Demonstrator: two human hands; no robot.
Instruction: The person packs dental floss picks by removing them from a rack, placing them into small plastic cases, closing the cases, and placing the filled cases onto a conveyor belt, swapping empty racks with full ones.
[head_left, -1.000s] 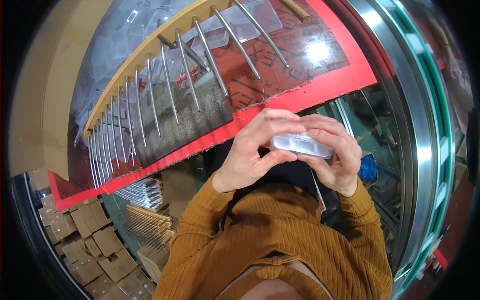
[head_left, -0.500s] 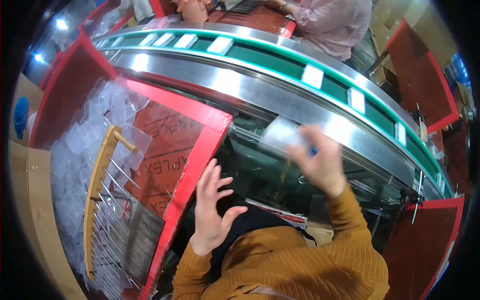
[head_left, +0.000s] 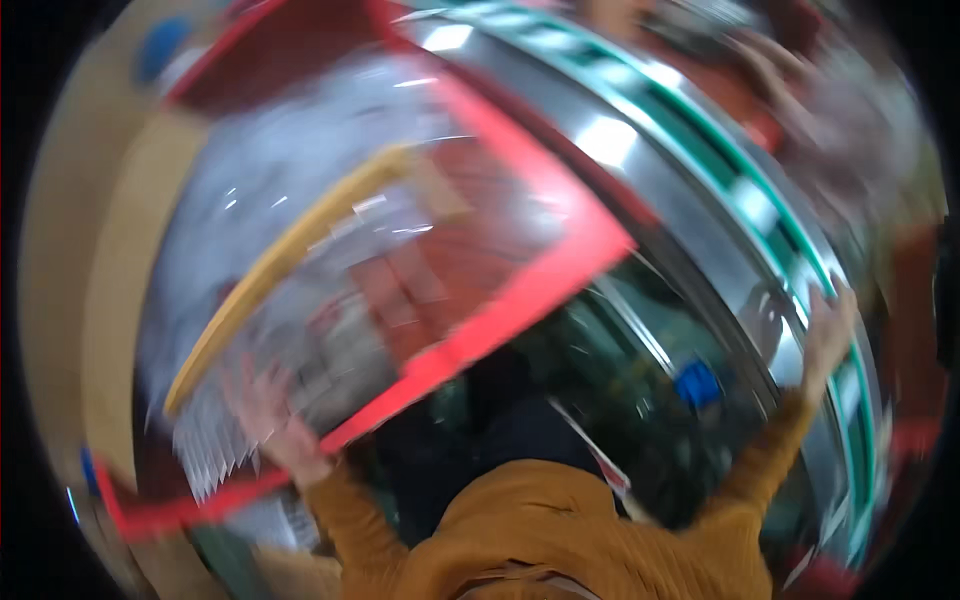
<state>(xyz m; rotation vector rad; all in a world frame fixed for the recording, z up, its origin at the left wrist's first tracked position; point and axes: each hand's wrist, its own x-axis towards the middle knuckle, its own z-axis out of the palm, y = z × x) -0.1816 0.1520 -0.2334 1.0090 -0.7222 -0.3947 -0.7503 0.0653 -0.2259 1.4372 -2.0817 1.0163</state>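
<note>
A red-edged bench (head_left: 590, 240) slants across the left and middle of the view, its dark red top partly covered by a heap of clear plastic pieces (head_left: 270, 145). A wooden rack (head_left: 275, 265) curves along the heap, with blurred metal rods (head_left: 205, 455) at its lower end. The left hand (head_left: 280, 420) is above the near part of the bench, beside the rods, its fingers spread and holding nothing visible.

To the right, a steel rail (head_left: 665, 175) and a green conveyor belt (head_left: 705, 155) sweep down in an arc, pale cases spaced along the belt. The right hand (head_left: 828, 335) reaches out over the belt. A white case (head_left: 803, 280) lies on the belt just beside its fingertips; blur hides whether the fingers grip it, touch it or stand apart.

Between bench and rail is a dark gap, where a blue object (head_left: 697, 384) shows. Tan cardboard (head_left: 120, 290) walls the far left. Beyond the belt, at upper right, is a co-worker (head_left: 855, 150) in a pale top, smeared by motion. Both of the wearer's 2 sleeves are mustard brown.
</note>
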